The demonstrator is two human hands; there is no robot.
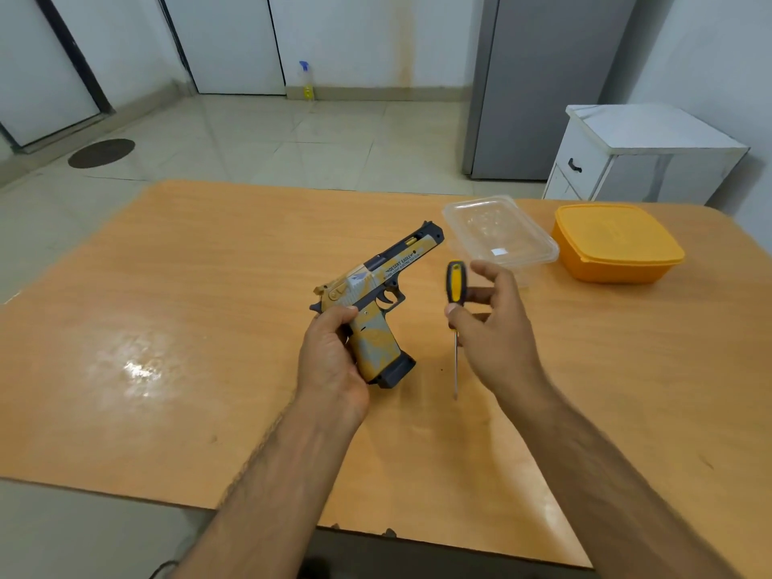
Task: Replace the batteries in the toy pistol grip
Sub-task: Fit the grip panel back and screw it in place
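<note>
left hand [332, 353] clamped on the tan-and-grey plastic toy pistol [372, 298] grip; right hand [486, 328] pinches the yellow-black-handled screwdriver [454, 311]. looks light, rigid, easily steadied there.

Single head-worn view, forward and down over the table [209, 286], close

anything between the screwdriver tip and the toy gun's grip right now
Nothing visible. The screwdriver, held in the right hand, hangs tip-down beside the toy pistol gripped by the left hand, with only bare table showing in the gap.
</note>
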